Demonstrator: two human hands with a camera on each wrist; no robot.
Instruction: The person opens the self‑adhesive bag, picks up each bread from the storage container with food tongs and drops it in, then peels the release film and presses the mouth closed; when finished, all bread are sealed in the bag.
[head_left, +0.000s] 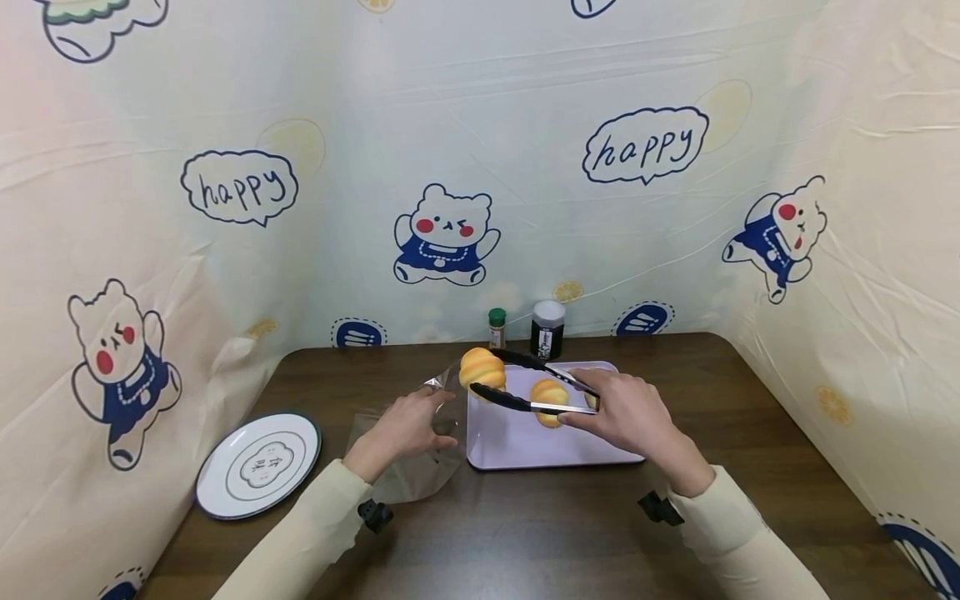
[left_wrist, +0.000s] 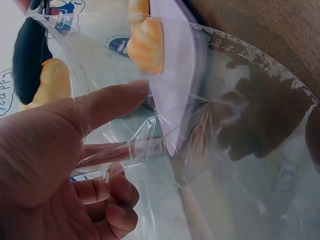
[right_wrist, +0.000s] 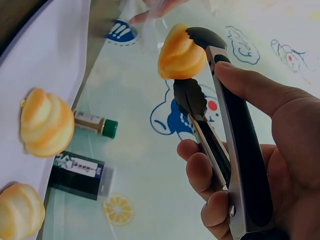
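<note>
My right hand (head_left: 626, 412) grips a pair of metal tongs (right_wrist: 239, 135) with black scalloped tips. Between those tips is a golden swirled bread roll (head_left: 482, 369), raised over the left end of a lilac tray (head_left: 517, 450). Another bread roll (head_left: 549, 392) lies on the tray, and one more roll (right_wrist: 20, 212) is partly cut off in the right wrist view. My left hand (head_left: 408, 427) holds a clear plastic bag (head_left: 420, 479) left of the tray. Thumb and forefinger are spread at the film, while the other fingers (left_wrist: 122, 220) curl inward.
A white plate (head_left: 217, 467) with a dark rim sits at the table's left side. Behind the tray stand a small green-capped bottle (head_left: 497, 329) and a dark jar (head_left: 547, 333) with a pale lid. Printed cloth (head_left: 525, 100) surrounds the brown table (head_left: 525, 533).
</note>
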